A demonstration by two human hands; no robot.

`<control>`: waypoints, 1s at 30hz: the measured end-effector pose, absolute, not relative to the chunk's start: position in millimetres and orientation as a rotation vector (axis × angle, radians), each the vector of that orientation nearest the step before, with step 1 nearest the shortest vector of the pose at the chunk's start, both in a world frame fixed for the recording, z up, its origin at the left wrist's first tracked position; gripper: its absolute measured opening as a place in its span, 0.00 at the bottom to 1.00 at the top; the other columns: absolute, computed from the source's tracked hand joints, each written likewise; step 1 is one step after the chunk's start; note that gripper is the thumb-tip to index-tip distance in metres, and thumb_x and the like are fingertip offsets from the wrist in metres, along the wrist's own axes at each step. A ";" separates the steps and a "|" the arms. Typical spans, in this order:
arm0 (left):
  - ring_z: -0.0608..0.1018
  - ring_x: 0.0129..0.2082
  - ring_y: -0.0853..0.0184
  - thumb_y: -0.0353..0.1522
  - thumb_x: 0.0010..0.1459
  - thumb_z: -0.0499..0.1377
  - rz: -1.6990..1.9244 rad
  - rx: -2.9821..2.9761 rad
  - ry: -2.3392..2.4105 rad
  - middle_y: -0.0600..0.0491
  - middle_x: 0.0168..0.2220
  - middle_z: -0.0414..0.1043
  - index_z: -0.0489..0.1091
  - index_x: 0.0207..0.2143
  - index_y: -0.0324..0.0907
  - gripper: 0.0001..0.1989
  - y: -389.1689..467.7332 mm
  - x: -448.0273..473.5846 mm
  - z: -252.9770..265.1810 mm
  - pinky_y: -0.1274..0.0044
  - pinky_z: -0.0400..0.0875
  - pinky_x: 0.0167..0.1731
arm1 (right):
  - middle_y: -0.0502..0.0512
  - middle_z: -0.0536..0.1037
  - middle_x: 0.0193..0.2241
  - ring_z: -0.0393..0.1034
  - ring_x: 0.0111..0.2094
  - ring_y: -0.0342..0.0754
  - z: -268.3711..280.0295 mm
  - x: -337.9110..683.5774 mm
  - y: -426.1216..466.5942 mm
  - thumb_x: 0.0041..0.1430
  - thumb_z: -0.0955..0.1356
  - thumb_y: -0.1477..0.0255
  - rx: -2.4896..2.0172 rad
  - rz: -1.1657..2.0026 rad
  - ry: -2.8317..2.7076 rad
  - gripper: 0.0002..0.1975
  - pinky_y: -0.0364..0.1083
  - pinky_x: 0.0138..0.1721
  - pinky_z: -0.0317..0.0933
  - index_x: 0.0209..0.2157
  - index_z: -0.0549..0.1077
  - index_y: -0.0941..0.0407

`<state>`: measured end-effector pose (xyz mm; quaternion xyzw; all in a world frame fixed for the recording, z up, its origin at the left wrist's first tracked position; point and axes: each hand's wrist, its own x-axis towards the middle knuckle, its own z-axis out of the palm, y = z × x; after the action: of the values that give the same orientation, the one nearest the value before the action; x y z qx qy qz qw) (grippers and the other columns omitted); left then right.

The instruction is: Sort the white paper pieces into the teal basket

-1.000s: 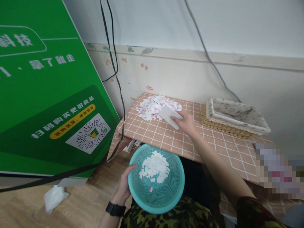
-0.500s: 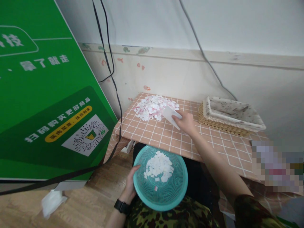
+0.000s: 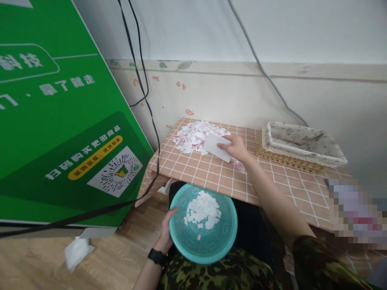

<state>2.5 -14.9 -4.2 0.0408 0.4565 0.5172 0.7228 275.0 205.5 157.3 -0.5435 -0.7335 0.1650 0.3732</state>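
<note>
My left hand (image 3: 167,229) grips the left rim of a round teal plastic basket (image 3: 177,241), which rests over my lap. A heap of small white paper pieces (image 3: 204,209) lies in it, with one pink-marked piece apart near the front. Over the table, my right hand (image 3: 237,148) pinches a flat white card (image 3: 216,147), thumb and fingers on its right end. The card's left end meets the edge of a pile of white and pink paper scraps (image 3: 193,135). Beneath my right wrist a small pinkish, shiny item (image 3: 239,166) shows partly; its kind is unclear.
A checked brown cloth (image 3: 193,167) covers the table against the wall. To the right stands a wicker basket (image 3: 290,161) with a fabric lining. A green sign board (image 3: 60,121) fills the left side. Black cords (image 3: 148,106) hang before it, and a white bag (image 3: 78,251) lies on the floor.
My right hand has turned the card flatter and shifted it slightly right, with a pinkish item now showing under the wrist. My left hand keeps hold of the teal basket. The view has shifted a little.
</note>
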 end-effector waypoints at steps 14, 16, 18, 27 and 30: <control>0.77 0.25 0.63 0.35 0.47 0.61 1.162 0.117 1.038 0.48 0.26 0.78 0.76 0.28 0.35 0.11 -13.1 6.6 2.5 0.73 0.70 0.31 | 0.54 0.79 0.35 0.72 0.35 0.51 152.8 275.2 197.4 0.49 0.68 0.68 -1.389 0.378 -1.748 0.16 0.48 0.37 0.64 0.41 0.76 0.56; 0.77 0.24 0.64 0.35 0.46 0.61 1.177 0.125 1.045 0.48 0.25 0.78 0.76 0.27 0.36 0.10 -12.9 7.3 4.0 0.73 0.70 0.31 | 0.55 0.79 0.35 0.72 0.35 0.51 152.5 276.6 197.6 0.49 0.68 0.67 -1.401 0.337 -1.719 0.16 0.48 0.37 0.64 0.41 0.76 0.57; 0.76 0.23 0.64 0.35 0.45 0.62 1.189 0.132 1.061 0.49 0.23 0.77 0.75 0.26 0.36 0.09 -12.2 8.1 6.1 0.73 0.69 0.30 | 0.55 0.79 0.35 0.72 0.34 0.51 153.2 276.7 195.8 0.49 0.68 0.67 -1.362 0.403 -1.769 0.16 0.48 0.36 0.64 0.40 0.76 0.57; 0.77 0.25 0.62 0.35 0.45 0.62 1.179 0.104 1.058 0.48 0.25 0.78 0.76 0.28 0.35 0.11 -12.0 7.8 4.5 0.72 0.70 0.32 | 0.55 0.79 0.36 0.72 0.37 0.52 154.7 275.1 195.4 0.50 0.67 0.68 -1.405 0.309 -1.780 0.16 0.49 0.39 0.64 0.41 0.76 0.56; 0.77 0.25 0.63 0.35 0.46 0.61 1.175 0.110 1.026 0.48 0.25 0.78 0.76 0.28 0.35 0.11 -12.3 6.8 3.1 0.72 0.70 0.32 | 0.55 0.79 0.36 0.72 0.36 0.51 154.5 276.3 194.6 0.50 0.68 0.67 -1.363 0.356 -1.777 0.16 0.49 0.38 0.64 0.40 0.76 0.56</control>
<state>6.8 -12.3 3.1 0.0497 0.4624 0.5295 0.7094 276.3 194.6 154.5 -0.5446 -0.7101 0.1421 0.4232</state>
